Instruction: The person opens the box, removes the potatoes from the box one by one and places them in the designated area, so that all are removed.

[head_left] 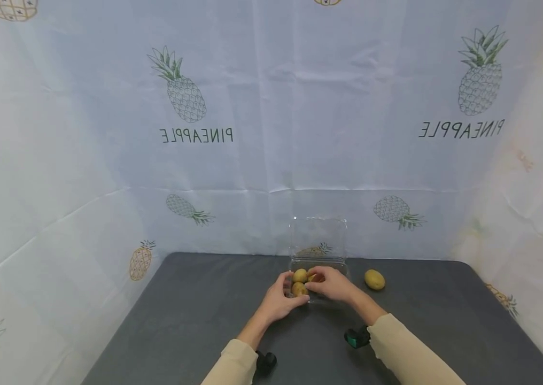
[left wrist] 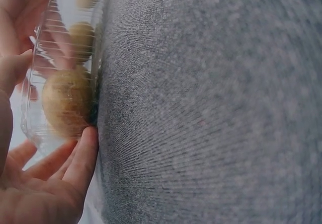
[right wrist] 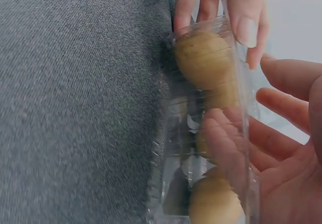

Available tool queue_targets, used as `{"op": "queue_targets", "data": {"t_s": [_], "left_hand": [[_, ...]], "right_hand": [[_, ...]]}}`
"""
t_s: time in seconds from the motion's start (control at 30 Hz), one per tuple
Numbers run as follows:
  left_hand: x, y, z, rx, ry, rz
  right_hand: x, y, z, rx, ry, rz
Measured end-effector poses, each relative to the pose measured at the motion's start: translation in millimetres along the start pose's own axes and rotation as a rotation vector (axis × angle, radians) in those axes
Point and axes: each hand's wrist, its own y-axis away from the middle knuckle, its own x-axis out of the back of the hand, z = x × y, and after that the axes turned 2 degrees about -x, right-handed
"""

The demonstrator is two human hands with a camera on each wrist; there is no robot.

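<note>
A clear plastic clamshell box (head_left: 318, 261) stands with its lid raised at the back of the table, several yellow-brown potatoes (head_left: 300, 289) inside. My left hand (head_left: 278, 302) holds the box at its left end, the thumb near the front rim and the fingers around the outside wall. My right hand (head_left: 331, 283) reaches over the rim, its fingers down inside among the potatoes (right wrist: 215, 199). In the right wrist view, nothing shows between its thumb and forefinger. Through the box wall, the left wrist view shows a large potato (left wrist: 68, 102) beside my left fingertips.
One more potato (head_left: 374, 279) lies on the dark grey table (head_left: 194, 310), right of the box. Behind the table hangs a white curtain (head_left: 262, 133) with pineapple prints. Dark devices sit at both wrists, the right one (head_left: 357, 337) close over the table.
</note>
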Motion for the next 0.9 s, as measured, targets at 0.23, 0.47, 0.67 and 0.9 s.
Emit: {"op": "queue_targets", "data": {"t_s": [0.23,0.47,0.67,0.9], "left_hand": [[0.8,0.5,0.0,-0.009,0.008,-0.002],[0.6,1.7,0.8,-0.019,0.015,-0.005],[-0.5,0.8,0.0,-0.006,0.025,-0.011],[1.0,0.4,0.4,-0.001,0.014,-0.005]], "right_hand": [[-7.4,-6.5,-3.1,0.006,0.008,-0.045],[-10.5,-11.0,-4.4,0.011,-0.065,-0.091],[-13.1,-14.1,-1.5,0.013,-0.104,-0.109],[-17.3,-17.5,-1.7,0.004,-0.103,-0.056]]}}
